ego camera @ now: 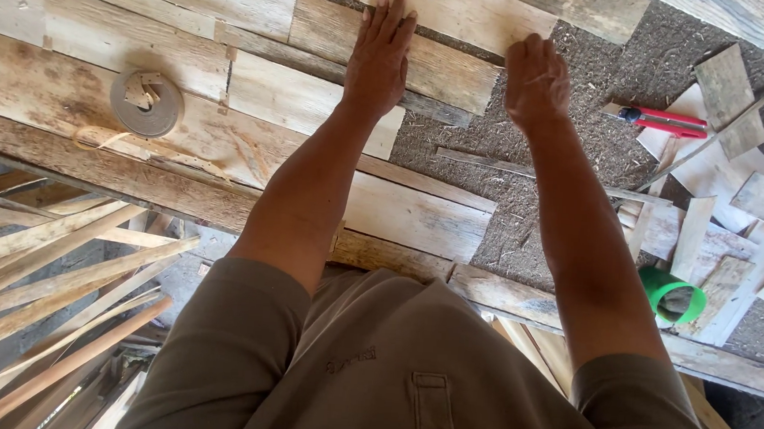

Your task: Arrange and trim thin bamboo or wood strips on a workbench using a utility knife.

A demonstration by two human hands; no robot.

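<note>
Your olive-brown shirt (390,374) fills the bottom of the view, and both bare forearms reach out from it across the workbench. Your left hand (381,60) lies flat, palm down, with the fingers stretched out and close together, pressing on pale thin wood sheets (426,67) whose pieces overlap one another. Your right hand (536,81) sits just beside it, a little to the right, knuckles up and fingers curled down over the ragged edge of the same layer of sheets; whether it pinches the edge or only presses on it cannot be told. Under and beyond your right hand the surface is a dark, coarse fibre board (523,214) strewn with chips. Well off to the right of your right hand lies a red-handled utility knife (657,121), among loose offcuts of veneer (737,192). Nearer to you on that side, beside your right forearm, a green roll of tape (673,294) stands on edge. Far to the left of your left hand, a grey tape spool (147,103) rests flat on a sheet. Below it, off the bench edge, long thin wood strips (51,274) are piled.
</note>
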